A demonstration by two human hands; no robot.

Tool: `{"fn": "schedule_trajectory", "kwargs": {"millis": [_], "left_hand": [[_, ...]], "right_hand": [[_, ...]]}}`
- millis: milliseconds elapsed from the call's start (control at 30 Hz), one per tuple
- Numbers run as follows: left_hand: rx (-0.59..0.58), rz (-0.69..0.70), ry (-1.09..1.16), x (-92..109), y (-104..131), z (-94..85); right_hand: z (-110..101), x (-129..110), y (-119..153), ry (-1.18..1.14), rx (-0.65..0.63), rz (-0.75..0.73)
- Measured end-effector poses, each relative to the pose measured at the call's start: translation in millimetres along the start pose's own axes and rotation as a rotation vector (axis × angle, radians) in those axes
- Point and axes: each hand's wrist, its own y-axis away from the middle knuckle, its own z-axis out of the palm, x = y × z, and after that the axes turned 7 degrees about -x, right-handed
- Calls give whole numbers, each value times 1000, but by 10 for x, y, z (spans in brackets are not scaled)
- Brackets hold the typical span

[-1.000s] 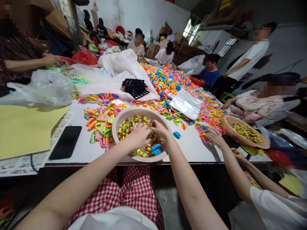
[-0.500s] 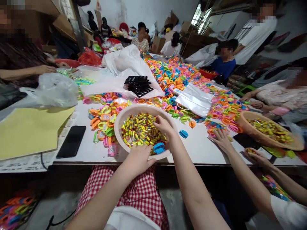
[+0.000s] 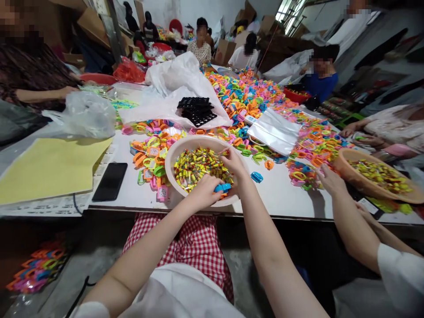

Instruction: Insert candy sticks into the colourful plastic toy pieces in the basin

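A pale round basin (image 3: 171, 174) full of small yellow-and-red wrapped pieces (image 3: 195, 165) stands before me at the table's edge. My left hand (image 3: 207, 191) reaches over its near rim, fingers closed on a blue plastic toy piece (image 3: 224, 188). At the basin's right side my right hand (image 3: 234, 164) is bent down, its fingertips drawn together over the small pieces; whatever they pinch is too small to make out. Another blue toy piece (image 3: 256, 177) lies on the table just right of the basin.
Colourful plastic toy pieces (image 3: 245, 95) are heaped across the table. A black phone (image 3: 110, 182) and yellow sheet (image 3: 49, 170) lie left. Black trays (image 3: 197, 111) rest on white plastic. At right, a co-worker's hand (image 3: 332, 180) is beside an orange basin (image 3: 344, 176).
My left hand has risen from the near rim and closed on the blue toy piece. My right hand stays over the small pieces. The neighbour's hand on the right has lifted off the table.
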Motion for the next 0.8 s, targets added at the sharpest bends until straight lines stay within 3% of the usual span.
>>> {"fn": "schedule_trajectory", "kwargs": {"millis": [267, 500, 800], "left_hand": [[58, 11, 61, -20, 20, 36], [60, -5, 72, 13, 64, 138], [78, -49, 177, 138, 168, 215]], "right_hand": [[-39, 55, 57, 51, 3, 61], [-42, 127, 152, 157, -112, 99], [-39, 138, 347, 165, -76, 81]]}}
